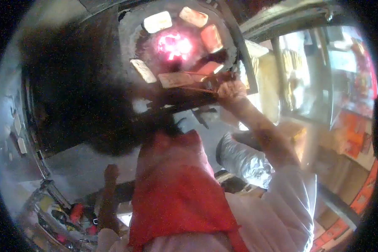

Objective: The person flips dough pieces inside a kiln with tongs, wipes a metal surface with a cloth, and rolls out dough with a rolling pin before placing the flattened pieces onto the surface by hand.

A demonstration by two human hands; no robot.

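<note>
Glowing coals (174, 45) burn in the middle of a round, ash-grey pit at the top of the head view. Several rectangular slabs, bread-like in look, are set in a ring around them, with a pale one (157, 22) at the back and a reddish one (211, 38) at the right. At the pit's near right edge, my right hand (232, 90) is closed around what look like thin metal tongs (197, 89). Their prongs reach left to a pale slab (175, 80) at the front. My left hand (111, 172) hangs low at my side, dark, its fingers indistinct.
A dark surface (75, 84) spreads left of the pit. A silver foil-like duct (243, 161) lies below my right forearm. Glass panels (300, 71) stand at the right, and a cluttered shelf (59, 214) is at lower left. My red apron (176, 180) fills the lower middle.
</note>
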